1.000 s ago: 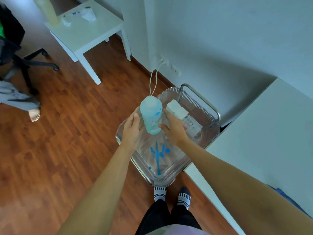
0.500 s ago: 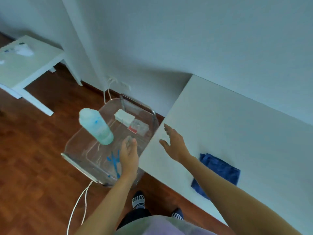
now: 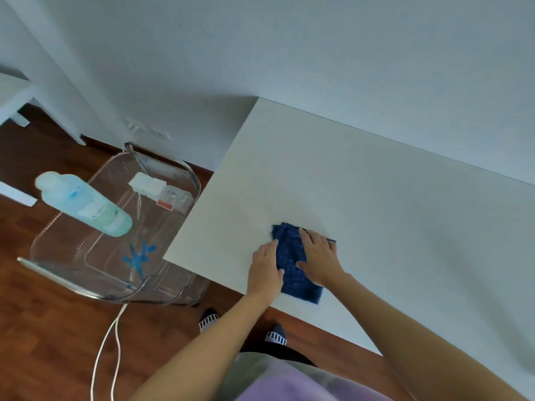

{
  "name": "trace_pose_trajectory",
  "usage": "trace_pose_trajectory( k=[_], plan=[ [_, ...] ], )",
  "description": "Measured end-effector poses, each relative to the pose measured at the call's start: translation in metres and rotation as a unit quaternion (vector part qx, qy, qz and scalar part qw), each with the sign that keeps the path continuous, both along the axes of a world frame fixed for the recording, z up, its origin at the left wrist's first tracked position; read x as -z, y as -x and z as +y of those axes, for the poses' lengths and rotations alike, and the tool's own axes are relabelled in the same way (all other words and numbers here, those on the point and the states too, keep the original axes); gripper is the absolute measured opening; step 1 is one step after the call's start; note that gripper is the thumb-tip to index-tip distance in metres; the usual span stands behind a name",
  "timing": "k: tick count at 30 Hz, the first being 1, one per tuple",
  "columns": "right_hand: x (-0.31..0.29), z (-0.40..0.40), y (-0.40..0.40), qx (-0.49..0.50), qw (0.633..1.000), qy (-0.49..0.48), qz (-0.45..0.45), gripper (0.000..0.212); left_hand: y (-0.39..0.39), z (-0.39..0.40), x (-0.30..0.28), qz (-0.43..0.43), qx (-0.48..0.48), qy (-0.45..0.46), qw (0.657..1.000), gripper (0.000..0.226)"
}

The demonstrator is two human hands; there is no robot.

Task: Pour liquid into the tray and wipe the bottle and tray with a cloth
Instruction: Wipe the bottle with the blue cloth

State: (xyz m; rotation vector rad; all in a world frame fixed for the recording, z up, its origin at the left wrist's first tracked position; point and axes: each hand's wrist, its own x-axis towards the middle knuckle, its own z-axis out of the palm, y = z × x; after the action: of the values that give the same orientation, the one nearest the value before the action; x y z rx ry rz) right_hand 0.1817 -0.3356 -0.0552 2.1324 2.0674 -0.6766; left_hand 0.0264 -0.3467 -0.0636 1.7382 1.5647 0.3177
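Observation:
A folded dark blue cloth (image 3: pixel 292 274) lies near the front edge of the white table (image 3: pixel 362 198). My left hand (image 3: pixel 265 267) rests along the cloth's left edge, thumb touching it. My right hand (image 3: pixel 318 256) lies flat on top of the cloth with fingers spread. Neither hand has lifted it. To the left, a clear plastic tray (image 3: pixel 101 256) sits on a metal mesh cart, with streaks of blue liquid (image 3: pixel 139 257) on its bottom. A pale translucent bottle (image 3: pixel 84 204) with blue smudges stands in the tray, untouched.
Small white and clear boxes (image 3: pixel 157 188) sit at the cart's far end. A white cable (image 3: pixel 107 357) trails over the wooden floor below the cart. My feet in striped socks (image 3: pixel 208 319) stand at the table's edge. A white side table (image 3: pixel 11 94) is at far left.
Both hands have let go of the bottle, left it standing in the tray, and moved right onto the blue cloth on the table. My view has swung right.

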Motion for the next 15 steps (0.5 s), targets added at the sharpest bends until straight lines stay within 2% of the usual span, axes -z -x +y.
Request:
trace_pose_trajectory(
  k=[3, 5, 10, 12, 15],
  plan=[
    [0.0, 0.007, 0.004, -0.015, 0.999, -0.014, -0.049, 0.088, -0.005, -0.002, -0.002, 0.015, -0.038, 0.005, 0.999, 0.067],
    [-0.002, 0.013, 0.005, -0.026, 0.997, -0.014, -0.073, 0.083, -0.004, -0.001, -0.003, 0.012, -0.05, 0.029, 0.998, 0.056],
    [-0.007, 0.017, 0.002, -0.045, 0.996, -0.014, -0.081, 0.042, 0.007, 0.002, -0.006, 0.041, -0.012, 0.048, 0.998, 0.037],
    [-0.009, 0.016, 0.004, -0.036, 0.998, -0.012, -0.047, 0.026, 0.015, 0.005, -0.011, 0.047, -0.001, 0.025, 0.999, 0.036],
    [-0.02, 0.019, 0.015, 0.024, 0.994, 0.003, 0.104, 0.025, 0.042, 0.016, -0.025, 0.001, -0.022, 0.007, 1.0, 0.029]
  ],
)
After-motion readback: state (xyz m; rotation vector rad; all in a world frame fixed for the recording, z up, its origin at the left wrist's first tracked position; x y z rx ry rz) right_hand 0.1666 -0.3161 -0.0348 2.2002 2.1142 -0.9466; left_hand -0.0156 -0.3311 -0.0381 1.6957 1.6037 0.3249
